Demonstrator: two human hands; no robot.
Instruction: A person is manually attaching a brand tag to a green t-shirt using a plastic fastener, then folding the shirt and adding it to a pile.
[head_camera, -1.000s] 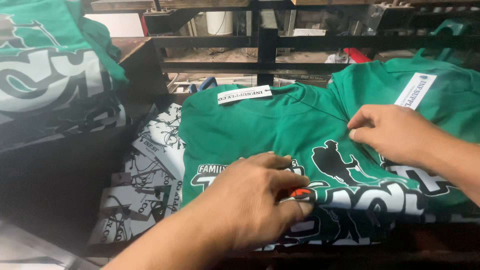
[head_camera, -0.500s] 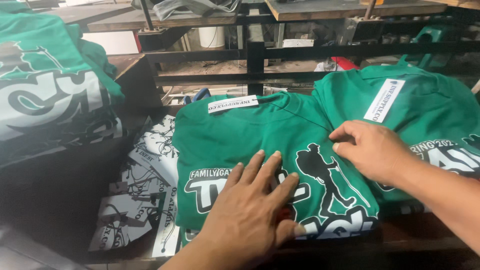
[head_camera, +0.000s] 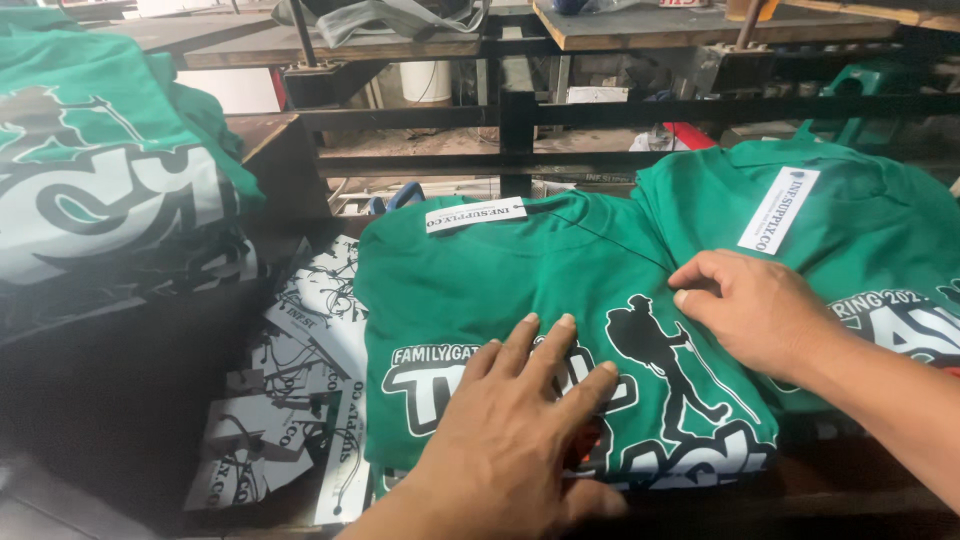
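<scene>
My left hand (head_camera: 520, 440) lies flat and open, fingers spread, on the front of the folded green cotton T-shirt with the white and black print (head_camera: 560, 330), pressing it down so the fold keeps its shape and the cloth does not slide on what lies under it. My right hand (head_camera: 750, 310) rests with its fingers curled loosely at that shirt's right edge, just where it meets the second folded green shirt (head_camera: 860, 230) beside it; it grips nothing that I can make out, and the fingertips seem to sit at the seam between the two, as if holding the edge square. The shirt under my hands is in the middle of the dark desk (head_camera: 120, 400), collar away from me, with a white rectangular paper label (head_camera: 476, 214) laid across the neck so it faces up and can be read. The neighbouring shirt carries the same sort of white label (head_camera: 778, 209), tilted. To the left, partly tucked under the shirt, is a loose heap of grey and white printed paper sheets (head_camera: 290, 400), and further left a stack of green printed shirts (head_camera: 110, 180) sits higher, kept apart from the two in front. Behind runs a dark metal frame (head_camera: 520, 130)
</scene>
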